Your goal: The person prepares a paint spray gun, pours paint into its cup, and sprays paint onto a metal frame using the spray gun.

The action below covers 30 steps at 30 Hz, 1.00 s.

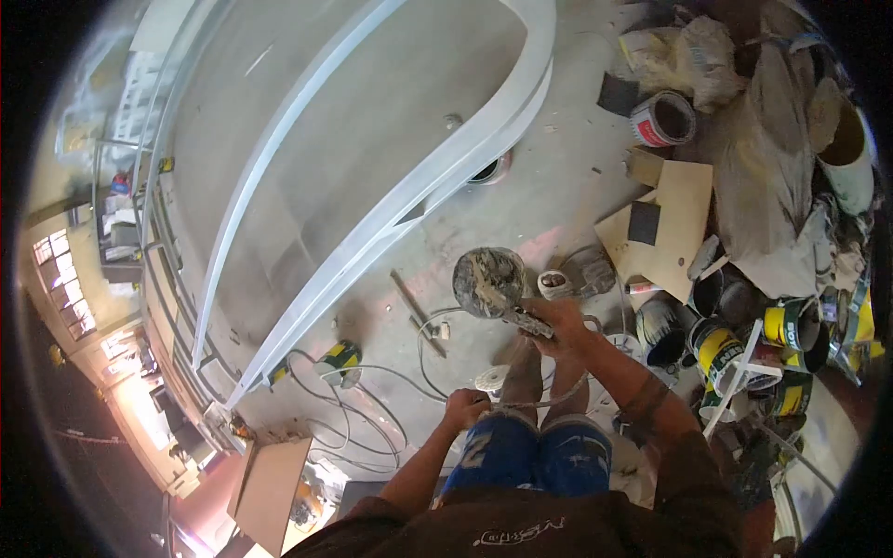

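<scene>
My right hand (555,327) is closed around the handle of a paint-stained spray gun (488,282), whose round, crusted cup top faces up at me. A thin grey hose (535,404) runs between my hands, close to the thighs. My left hand (464,407) is closed on that hose near the left knee. Ahead of the gun lies a long, curved, whitish frame piece (409,191), a short distance away and not touched by either hand. A small white cup (555,284) stands on the floor just beyond the right hand.
Several paint cans (714,349) crowd the floor on my right, beside cardboard pieces (679,209) and a draped sheet (758,177). A red-labelled can (662,119) stands farther off. Loose hose loops (363,395) lie on the left, near a yellow-green can (340,361) and a stick (417,312).
</scene>
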Each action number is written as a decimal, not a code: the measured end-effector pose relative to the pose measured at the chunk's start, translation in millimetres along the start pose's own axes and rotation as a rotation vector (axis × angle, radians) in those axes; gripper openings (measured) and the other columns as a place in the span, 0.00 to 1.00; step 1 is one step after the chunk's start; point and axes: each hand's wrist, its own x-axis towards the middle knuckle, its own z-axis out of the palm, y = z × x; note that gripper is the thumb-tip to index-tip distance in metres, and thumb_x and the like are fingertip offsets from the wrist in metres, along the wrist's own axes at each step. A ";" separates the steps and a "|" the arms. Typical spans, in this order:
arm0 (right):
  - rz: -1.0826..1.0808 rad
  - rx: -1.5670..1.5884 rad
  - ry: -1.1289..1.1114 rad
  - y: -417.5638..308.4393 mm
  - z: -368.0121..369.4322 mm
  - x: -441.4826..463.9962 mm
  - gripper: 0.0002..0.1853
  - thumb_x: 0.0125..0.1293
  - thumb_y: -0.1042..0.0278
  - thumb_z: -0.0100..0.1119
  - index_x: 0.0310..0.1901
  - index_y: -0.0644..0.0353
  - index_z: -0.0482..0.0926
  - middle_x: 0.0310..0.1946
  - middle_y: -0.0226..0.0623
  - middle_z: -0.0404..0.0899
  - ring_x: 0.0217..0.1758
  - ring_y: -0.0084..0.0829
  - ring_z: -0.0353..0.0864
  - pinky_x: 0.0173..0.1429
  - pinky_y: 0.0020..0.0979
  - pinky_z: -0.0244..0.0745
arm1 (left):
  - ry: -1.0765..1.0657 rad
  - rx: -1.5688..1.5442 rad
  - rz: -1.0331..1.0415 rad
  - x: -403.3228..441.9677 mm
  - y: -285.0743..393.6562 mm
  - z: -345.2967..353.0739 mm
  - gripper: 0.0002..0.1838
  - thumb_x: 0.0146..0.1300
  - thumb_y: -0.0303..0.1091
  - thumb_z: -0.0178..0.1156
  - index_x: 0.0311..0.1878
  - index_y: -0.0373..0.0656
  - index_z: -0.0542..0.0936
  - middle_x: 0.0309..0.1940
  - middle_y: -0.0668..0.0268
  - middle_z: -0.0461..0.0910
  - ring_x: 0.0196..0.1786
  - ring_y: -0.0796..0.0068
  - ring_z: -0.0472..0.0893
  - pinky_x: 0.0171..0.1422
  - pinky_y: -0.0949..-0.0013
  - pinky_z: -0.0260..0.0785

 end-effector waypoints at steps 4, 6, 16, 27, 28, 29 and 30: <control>0.075 -0.043 0.066 10.4 -24.8 6.4 0.21 0.52 0.70 0.67 0.50 0.58 0.77 0.37 0.44 0.82 0.36 0.45 0.83 0.41 0.39 0.79 | -0.116 -0.046 -0.134 -4.7 13.3 -2.6 0.20 0.54 0.54 0.55 0.36 0.50 0.85 0.32 0.56 0.83 0.38 0.50 0.81 0.44 0.53 0.71; -0.051 -0.130 0.280 48.3 -28.9 -1.7 0.20 0.54 0.73 0.65 0.50 0.60 0.77 0.39 0.43 0.82 0.38 0.44 0.83 0.45 0.36 0.79 | -0.104 0.009 -0.184 -11.6 41.7 -11.8 0.22 0.55 0.55 0.55 0.39 0.49 0.85 0.34 0.55 0.83 0.40 0.50 0.82 0.46 0.53 0.72; 0.373 0.208 0.961 81.5 -158.3 -6.9 0.09 0.63 0.74 0.62 0.44 0.65 0.76 0.40 0.33 0.78 0.41 0.25 0.76 0.47 0.27 0.71 | -0.161 -0.241 -0.207 -33.1 93.1 -23.7 0.21 0.61 0.49 0.59 0.47 0.42 0.82 0.39 0.49 0.83 0.45 0.51 0.82 0.50 0.55 0.72; 0.547 -0.719 0.888 112.2 -260.5 -125.3 0.20 0.58 0.65 0.65 0.52 0.58 0.78 0.52 0.38 0.77 0.55 0.36 0.74 0.59 0.36 0.68 | -0.019 -0.314 -0.241 -93.2 147.4 -58.9 0.18 0.68 0.47 0.56 0.46 0.39 0.78 0.35 0.48 0.80 0.41 0.47 0.80 0.45 0.51 0.68; 0.594 -1.067 0.683 132.6 -287.7 -139.5 0.22 0.57 0.64 0.65 0.54 0.57 0.78 0.55 0.40 0.77 0.58 0.38 0.74 0.62 0.38 0.68 | 0.053 -0.368 -0.237 -103.9 147.3 -62.1 0.18 0.68 0.46 0.55 0.45 0.39 0.78 0.34 0.48 0.80 0.41 0.47 0.80 0.44 0.51 0.68; 0.552 -1.334 0.513 150.5 -319.7 -142.6 0.24 0.55 0.63 0.66 0.55 0.57 0.79 0.58 0.42 0.77 0.62 0.40 0.74 0.66 0.40 0.68 | 0.058 -0.371 -0.225 -110.6 144.7 -66.6 0.17 0.69 0.44 0.55 0.44 0.38 0.77 0.33 0.48 0.79 0.40 0.48 0.80 0.44 0.51 0.68; 0.207 -1.126 0.556 84.1 -314.8 -98.1 0.21 0.59 0.62 0.64 0.54 0.57 0.79 0.56 0.40 0.78 0.58 0.37 0.76 0.61 0.35 0.70 | 0.105 -0.411 -0.247 -119.5 143.1 -68.5 0.16 0.69 0.44 0.55 0.44 0.38 0.77 0.34 0.48 0.79 0.40 0.48 0.80 0.44 0.51 0.68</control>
